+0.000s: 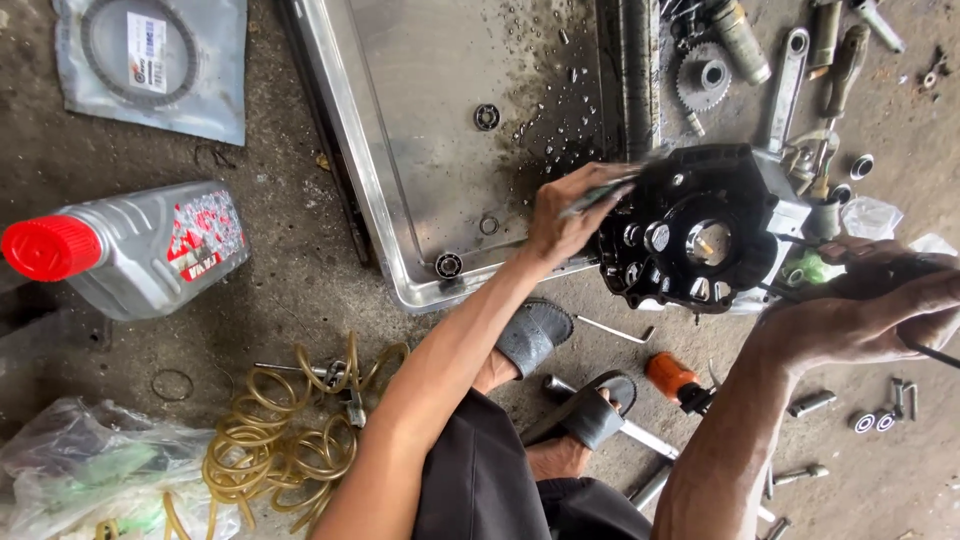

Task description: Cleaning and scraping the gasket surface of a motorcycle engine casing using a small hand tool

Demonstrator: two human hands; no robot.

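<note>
While the right hand (860, 310) gripped the black engine cover (700, 235) from its 3 o'clock side, keeping it over the metal tray's (400, 150) edge so drips fell inside, the left hand (570, 215), at 9 o'clock, pinched a thin tool (605, 192) against it.

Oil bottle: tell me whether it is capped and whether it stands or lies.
Capped and lying down: the oil bottle rests on its side, red cap on, pointing left.
</note>
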